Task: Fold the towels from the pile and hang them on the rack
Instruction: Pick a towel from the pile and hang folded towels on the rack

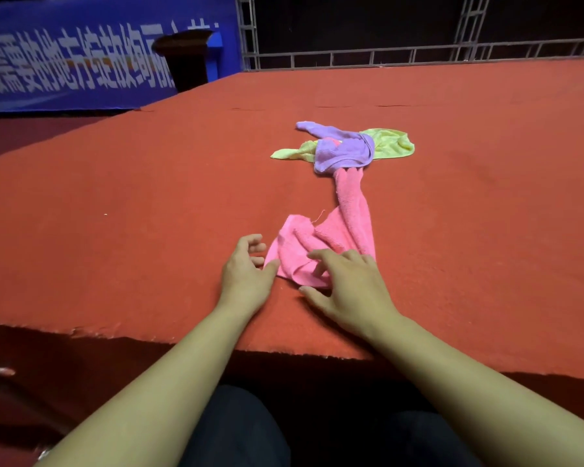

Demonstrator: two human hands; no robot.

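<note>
Head view shows the task barely begun: a crumpled pink terry towel (321,244) lies at lower centre on the red felt-covered table (115,197), its far end under a purple towel (344,150) and yellow-green towel (390,143). Left hand (245,269) and right hand (348,284), fingers loosely spread, touch its near edge. No rack is visible; a blue printed banner (81,62) hangs upper left.

Lighting dim overall; background beyond the red-covered platform (149,197) nearly black. Platform surface evenly lit, without glare. Deep shadow below its near edge. Wide-angle distortion bows the metal railing (418,53). The blue banner (64,62) lettering reads soft, slightly blurred.
</note>
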